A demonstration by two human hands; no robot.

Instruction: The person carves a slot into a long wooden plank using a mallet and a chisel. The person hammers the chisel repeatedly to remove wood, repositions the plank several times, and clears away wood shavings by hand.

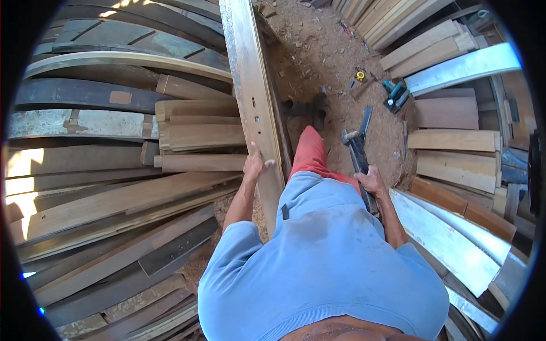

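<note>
A long wooden plank [244,68] with several small holes cut in it runs from the top of the view down to my left side. My left hand [257,163] rests on the plank below those holes, its thumb apart from the fingers. At my right side, my right hand [372,182] is closed round a dark hammer-like tool [357,152]. The tool's head points away from me. Beside that head is a narrow blue-grey piece [365,119]; whether it belongs to the tool I cannot tell.
Stacked boards [199,133] fill the left side. More boards [455,142] and pale planks [449,236] lie to the right. On the dirt floor [341,62], strewn with wood chips, are a teal power tool [396,95] and a small yellow tape measure [360,75].
</note>
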